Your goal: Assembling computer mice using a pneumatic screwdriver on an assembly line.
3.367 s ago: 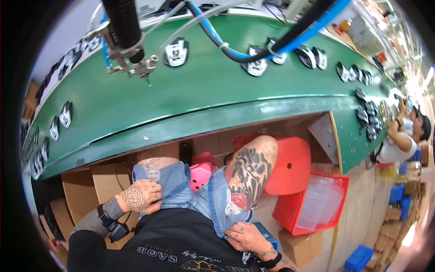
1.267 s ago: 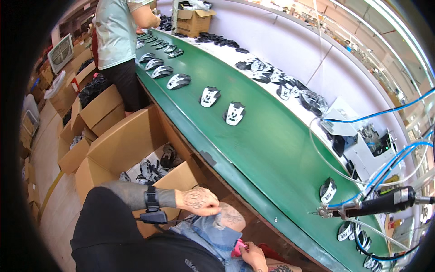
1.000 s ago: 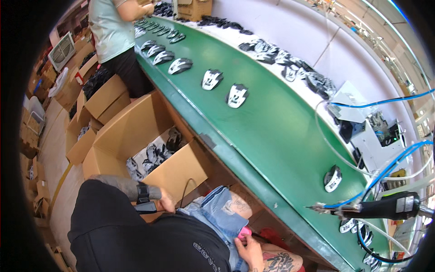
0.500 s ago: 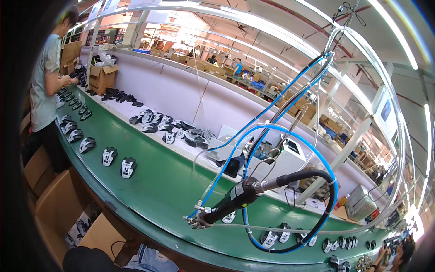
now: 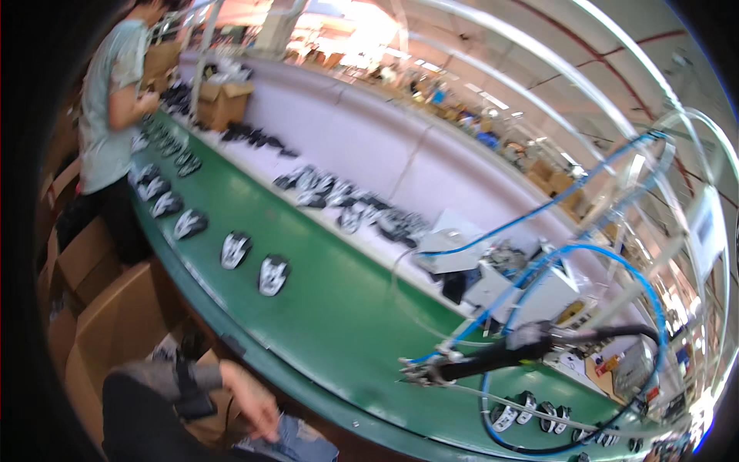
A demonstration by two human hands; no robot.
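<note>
My left hand (image 5: 252, 402) is low in the head view, over blue denim cloth (image 5: 289, 439) beside the bench's near edge. Its fingers point down, slightly blurred, with nothing visible in them. A grey sleeve and a dark band cover the forearm behind it. My right hand is out of view. On the green bench (image 5: 331, 323), black-and-white computer mouse shells (image 5: 274, 275) lie in a spaced row running to the far left. A black screwdriver-like power tool (image 5: 493, 358) with blue hoses hangs over the bench at the right, untouched by any hand.
At the far left a person (image 5: 115, 100) stands by the bench. Cardboard boxes (image 5: 123, 308) line its near side. More dark parts (image 5: 346, 196) and a white machine (image 5: 523, 289) occupy the white shelf behind. Further mouse shells (image 5: 504, 416) lie under the hoses at right.
My left hand and forearm have come into view at the lower left. The view has turned left and tilted, so the bench, shells and hanging tool appear farther right.
</note>
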